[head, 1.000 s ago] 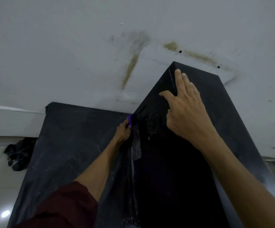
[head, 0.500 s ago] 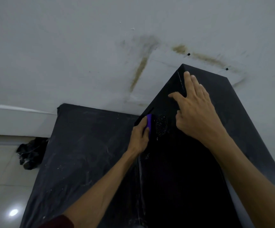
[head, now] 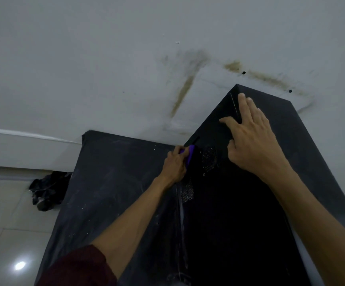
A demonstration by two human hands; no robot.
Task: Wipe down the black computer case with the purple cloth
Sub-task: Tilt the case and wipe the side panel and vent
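Head view, looking down and forward.

Black computer case [head: 235, 213]: stands upright on a black-covered surface [head: 109, 182], its far top corner close to a white wall [head: 105, 69]. The broad dark panel faces the camera. Two mesh vents show on it: a hexagon-patterned one [head: 208, 159] near the top, and a smaller strip [head: 187, 191] lower down by the left edge. Pale streaks run down that left edge.

Purple cloth [head: 190, 154]: folded small, at the case's upper left edge, pressed against the panel just left of the upper vent.

Left hand [head: 174, 167]: fingers curled round the cloth, gripping it; knuckles toward the camera. Maroon sleeve [head: 78, 267] pushed up the forearm.

Right hand [head: 252, 141]: flat on the panel near the top corner, fingers straight and slightly spread, thumb out to the left; holds nothing.

Surroundings: the black covering carries white specks and dusty smears. The wall has brown stains [head: 185, 91] and two small dark holes [head: 244, 72]. At left, a dark crumpled bundle [head: 47, 188] lies on a pale tiled floor [head: 2, 223], against the wall's base. A bright lamp reflection shows on the tiles at lower left.
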